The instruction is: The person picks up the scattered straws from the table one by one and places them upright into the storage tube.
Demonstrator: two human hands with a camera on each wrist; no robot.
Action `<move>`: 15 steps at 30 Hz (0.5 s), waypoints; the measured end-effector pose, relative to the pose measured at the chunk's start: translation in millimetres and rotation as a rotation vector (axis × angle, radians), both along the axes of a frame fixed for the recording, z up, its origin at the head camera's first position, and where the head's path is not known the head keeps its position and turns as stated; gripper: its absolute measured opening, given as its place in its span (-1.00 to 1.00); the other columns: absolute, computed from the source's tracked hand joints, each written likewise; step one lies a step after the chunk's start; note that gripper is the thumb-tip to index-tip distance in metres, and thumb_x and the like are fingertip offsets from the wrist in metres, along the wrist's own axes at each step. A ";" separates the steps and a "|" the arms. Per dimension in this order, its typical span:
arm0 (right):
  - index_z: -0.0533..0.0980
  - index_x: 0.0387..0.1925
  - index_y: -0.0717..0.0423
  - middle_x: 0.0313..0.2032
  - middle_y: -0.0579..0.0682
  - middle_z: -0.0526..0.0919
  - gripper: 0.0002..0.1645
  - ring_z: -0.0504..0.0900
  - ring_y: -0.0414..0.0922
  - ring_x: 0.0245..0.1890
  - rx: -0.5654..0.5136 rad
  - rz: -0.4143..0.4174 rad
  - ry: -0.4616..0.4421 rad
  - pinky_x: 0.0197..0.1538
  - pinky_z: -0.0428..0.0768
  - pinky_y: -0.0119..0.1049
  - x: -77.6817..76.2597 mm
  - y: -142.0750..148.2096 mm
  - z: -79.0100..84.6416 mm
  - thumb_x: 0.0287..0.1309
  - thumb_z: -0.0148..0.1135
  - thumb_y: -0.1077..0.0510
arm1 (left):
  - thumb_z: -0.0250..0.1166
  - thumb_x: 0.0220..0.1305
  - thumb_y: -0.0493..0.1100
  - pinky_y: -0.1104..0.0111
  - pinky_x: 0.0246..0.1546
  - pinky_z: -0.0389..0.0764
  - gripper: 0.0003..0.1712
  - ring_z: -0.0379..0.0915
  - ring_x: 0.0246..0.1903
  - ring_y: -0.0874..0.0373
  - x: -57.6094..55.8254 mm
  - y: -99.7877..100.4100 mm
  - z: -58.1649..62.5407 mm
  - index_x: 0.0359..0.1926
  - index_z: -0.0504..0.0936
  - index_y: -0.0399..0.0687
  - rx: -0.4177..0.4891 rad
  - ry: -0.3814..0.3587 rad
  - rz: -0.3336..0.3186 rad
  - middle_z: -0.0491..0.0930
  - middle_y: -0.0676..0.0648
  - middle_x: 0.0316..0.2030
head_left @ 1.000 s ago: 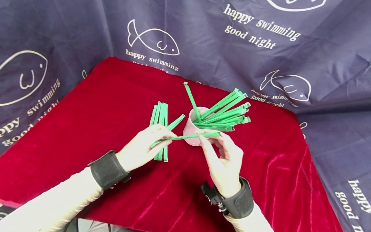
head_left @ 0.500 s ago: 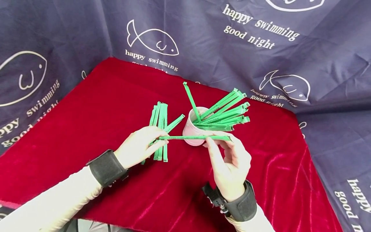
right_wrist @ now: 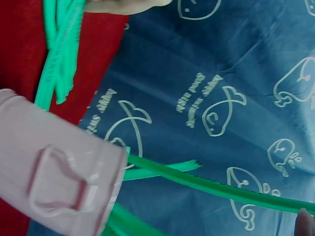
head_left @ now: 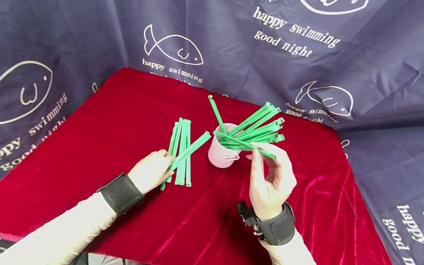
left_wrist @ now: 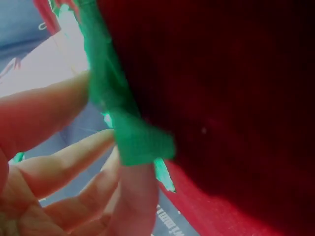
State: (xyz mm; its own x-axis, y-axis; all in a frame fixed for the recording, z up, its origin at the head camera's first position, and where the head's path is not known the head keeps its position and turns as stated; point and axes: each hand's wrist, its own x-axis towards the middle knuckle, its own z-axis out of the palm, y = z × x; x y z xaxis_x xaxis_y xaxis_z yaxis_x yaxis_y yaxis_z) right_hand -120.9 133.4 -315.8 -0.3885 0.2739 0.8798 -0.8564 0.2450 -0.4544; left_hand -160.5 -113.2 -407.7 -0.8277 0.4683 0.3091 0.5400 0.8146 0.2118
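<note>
In the head view my right hand (head_left: 273,175) pinches one slim green wrapped straw (head_left: 241,142) between thumb and fingers. Its far end lies over the rim of a small pink bucket (head_left: 220,156), which holds several more green straws (head_left: 258,129) leaning right and one leaning left. My left hand (head_left: 150,171) is at a pile of green wrapped straws (head_left: 182,136) left of the bucket and pinches the lower end of a slanted straw (head_left: 195,145). The left wrist view has blurred green wrapping (left_wrist: 142,140) between the thumb and fingers.
A red velvet cloth (head_left: 132,103) covers the table. Behind it hangs a dark blue curtain (head_left: 232,48) with white fish prints. The bucket's small wire handle (right_wrist: 54,182) hangs on its side in the right wrist view.
My left hand has let go of the straw that both hands held and moved down-left to the pile. My right hand has shifted right, swinging that straw's free end up over the bucket.
</note>
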 end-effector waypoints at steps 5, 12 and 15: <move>0.52 -0.29 0.59 -0.29 0.09 0.72 -0.76 0.69 -0.22 -0.31 0.050 -0.081 -0.021 -0.11 0.69 -0.39 -5.0 3.1 -4.8 0.13 0.32 0.39 | 0.51 -0.06 -0.35 0.26 -0.47 0.57 -0.76 0.39 -0.55 0.09 -1.0 -1.7 1.2 -0.40 0.59 -0.19 0.002 0.002 -0.007 0.47 -0.09 -0.55; 0.59 -0.29 0.47 -0.37 0.27 0.67 -0.86 0.65 -0.31 -0.34 0.161 -0.143 -0.112 -0.16 0.66 -0.47 -11.9 7.1 -15.5 0.03 0.31 0.50 | 0.46 0.01 -0.35 0.25 -0.44 0.56 -0.85 0.40 -0.53 0.11 -0.6 -3.0 5.2 -0.45 0.62 -0.14 0.029 -0.074 0.014 0.50 -0.06 -0.56; 0.60 -0.29 0.43 -0.38 0.25 0.69 -0.84 0.65 -0.31 -0.36 0.213 -0.168 -0.159 -0.18 0.64 -0.52 -16.9 10.1 -22.7 0.01 0.32 0.52 | 0.47 0.02 -0.34 0.25 -0.44 0.56 -0.86 0.40 -0.53 0.12 -0.1 -3.6 5.1 -0.43 0.63 -0.15 0.044 -0.076 0.009 0.52 -0.06 -0.56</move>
